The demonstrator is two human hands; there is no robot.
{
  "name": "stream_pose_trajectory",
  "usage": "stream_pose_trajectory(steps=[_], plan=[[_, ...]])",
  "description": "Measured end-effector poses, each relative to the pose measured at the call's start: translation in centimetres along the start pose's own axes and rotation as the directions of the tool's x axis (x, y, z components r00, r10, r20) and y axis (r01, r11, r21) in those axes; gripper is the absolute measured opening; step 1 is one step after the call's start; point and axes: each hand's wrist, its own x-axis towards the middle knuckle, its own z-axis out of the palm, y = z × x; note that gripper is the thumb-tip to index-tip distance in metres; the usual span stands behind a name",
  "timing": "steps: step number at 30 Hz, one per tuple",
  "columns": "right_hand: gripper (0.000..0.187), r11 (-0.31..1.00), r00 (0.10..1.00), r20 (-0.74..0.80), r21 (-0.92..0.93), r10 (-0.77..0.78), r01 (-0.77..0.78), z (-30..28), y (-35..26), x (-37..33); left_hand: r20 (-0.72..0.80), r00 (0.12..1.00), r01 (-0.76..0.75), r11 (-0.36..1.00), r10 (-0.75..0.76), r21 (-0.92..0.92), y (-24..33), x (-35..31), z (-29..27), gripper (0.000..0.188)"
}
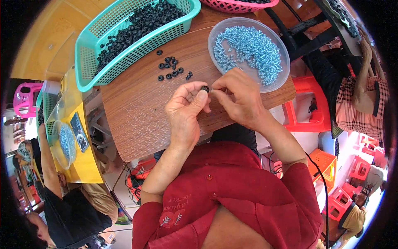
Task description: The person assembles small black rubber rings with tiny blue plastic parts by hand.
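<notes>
My left hand pinches a small round black part between thumb and fingers, above the wooden table. Close beside it, my right hand has thumb and forefinger pressed together at the part's right side; a tiny piece may be between them, too small to name. On the table beyond my hands lie several loose black parts of similar shape. A clear round tub of small shiny light-blue pieces stands just past my right hand.
A teal mesh basket of black parts stands at the far left, and a pink basket at the far edge. Red stools stand to the right. Co-workers sit on both sides, one at a yellow table at left.
</notes>
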Motion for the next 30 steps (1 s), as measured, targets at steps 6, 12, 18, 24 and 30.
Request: stream_pose_trajectory(steps=[6, 12, 18, 24, 30], plan=[[0.012, 1.000, 1.000, 0.014, 0.017, -0.025, 0.025, 1.6, -0.5, 0.0, -0.122, 0.993, -0.001, 1.000, -0.002, -0.025, 0.2, -0.2, -0.8, 0.014], [0.010, 0.986, 0.995, 0.045, 0.134, 0.089, -0.095, 3.3, -0.3, 0.4, -0.135, 0.986, -0.094, 0.994, 0.101, 0.060, -0.6, 0.6, -1.9, 0.014], [0.009, 0.896, 0.941, 0.120, 0.288, 0.316, -0.338, 4.7, -0.5, 0.1, -0.203, 0.976, -0.068, 0.994, 0.084, 0.085, -0.5, 0.9, -2.8, 0.013], [0.009, 0.717, 0.884, 0.191, 0.524, 0.427, -0.460, 5.4, 0.2, 0.0, -0.182, 0.983, -0.017, 0.994, 0.036, 0.107, -0.2, 0.9, -3.6, 0.013], [0.010, 0.790, 0.890, 0.222, 0.410, 0.398, -0.455, 4.3, -0.9, 0.6, -0.150, 0.988, -0.036, 0.998, 0.042, 0.043, 0.5, 0.4, -3.6, 0.017]])
